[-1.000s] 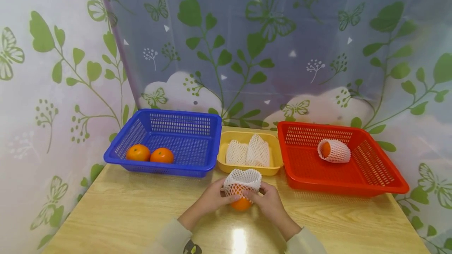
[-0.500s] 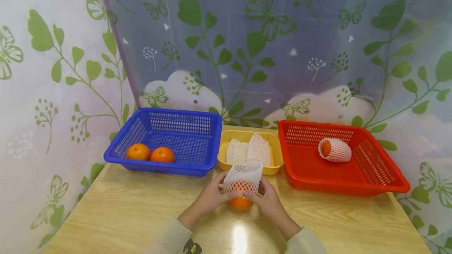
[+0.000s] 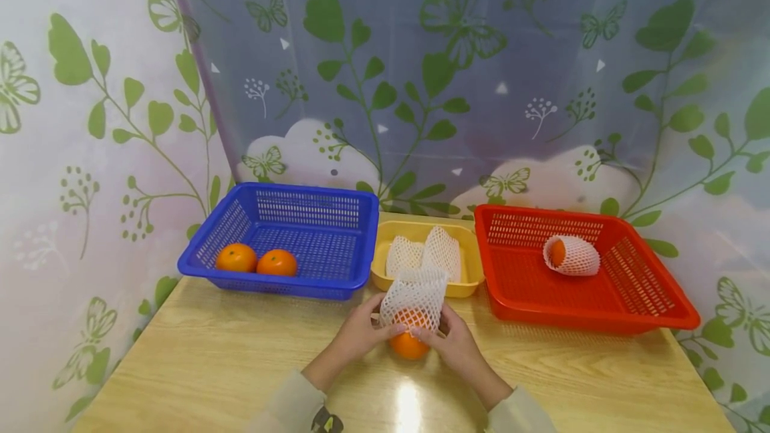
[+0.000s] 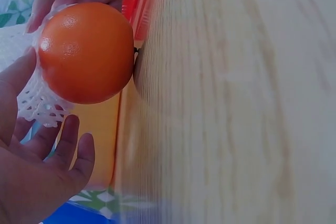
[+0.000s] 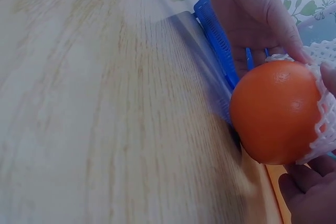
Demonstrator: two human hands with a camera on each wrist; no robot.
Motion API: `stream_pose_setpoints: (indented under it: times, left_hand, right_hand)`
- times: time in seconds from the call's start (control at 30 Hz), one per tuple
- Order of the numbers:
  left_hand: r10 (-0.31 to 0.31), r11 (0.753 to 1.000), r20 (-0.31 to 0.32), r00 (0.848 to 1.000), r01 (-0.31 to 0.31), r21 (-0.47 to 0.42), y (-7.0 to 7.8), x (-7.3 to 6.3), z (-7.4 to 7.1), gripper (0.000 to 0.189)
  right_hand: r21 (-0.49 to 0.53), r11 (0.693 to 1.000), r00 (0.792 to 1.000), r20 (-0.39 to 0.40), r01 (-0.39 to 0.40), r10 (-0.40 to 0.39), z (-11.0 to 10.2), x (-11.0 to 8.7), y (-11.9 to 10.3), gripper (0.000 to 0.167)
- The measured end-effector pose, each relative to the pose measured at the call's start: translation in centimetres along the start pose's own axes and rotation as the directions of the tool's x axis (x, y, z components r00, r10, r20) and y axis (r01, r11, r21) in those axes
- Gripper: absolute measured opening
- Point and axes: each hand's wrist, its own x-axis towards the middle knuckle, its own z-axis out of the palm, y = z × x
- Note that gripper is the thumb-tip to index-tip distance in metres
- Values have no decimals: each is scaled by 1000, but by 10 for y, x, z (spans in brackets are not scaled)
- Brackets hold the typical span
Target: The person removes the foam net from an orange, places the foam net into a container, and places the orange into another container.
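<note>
In front of me both hands hold a white foam fruit net (image 3: 414,296) over the far side of an orange (image 3: 410,346). The near part of the orange is bare, and its stem end faces the tabletop in the left wrist view. My left hand (image 3: 359,331) grips the net from the left, its thumb at the net's edge and several fingers spread below. From the right, my right hand (image 3: 451,338) holds the net the same way, thumb on its edge. The net's far end extends past the fruit, overlapping the yellow tray in the head view.
Two oranges (image 3: 277,262) lie in a blue basket (image 3: 273,289) at the left. A yellow tray (image 3: 379,278) with more foam nets (image 3: 442,252) stands in the middle. The red basket (image 3: 589,319) at the right holds a netted orange (image 3: 571,256).
The net's far end has stretched away from me and its opening has turned out of sight. Its near edge has shifted slightly up the orange, with both thumbs.
</note>
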Motion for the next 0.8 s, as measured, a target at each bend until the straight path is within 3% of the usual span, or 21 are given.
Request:
stream_pose_setpoints:
  times: [0.27,0.57,0.8]
  left_hand:
    - [2,1000,40,999,-1,-21,-1,0,-1,58]
    - [31,999,95,995,-29,-24,-1,1,0,59]
    - [18,999,123,992,-14,-31,-1,2,2,57]
  right_hand:
    - [-8,1000,1000,-6,7,-7,1,0,2,61]
    - [-36,997,985,-156,64,-69,2,2,-2,44]
    - [-20,998,987,-143,67,-69,1,1,-2,43]
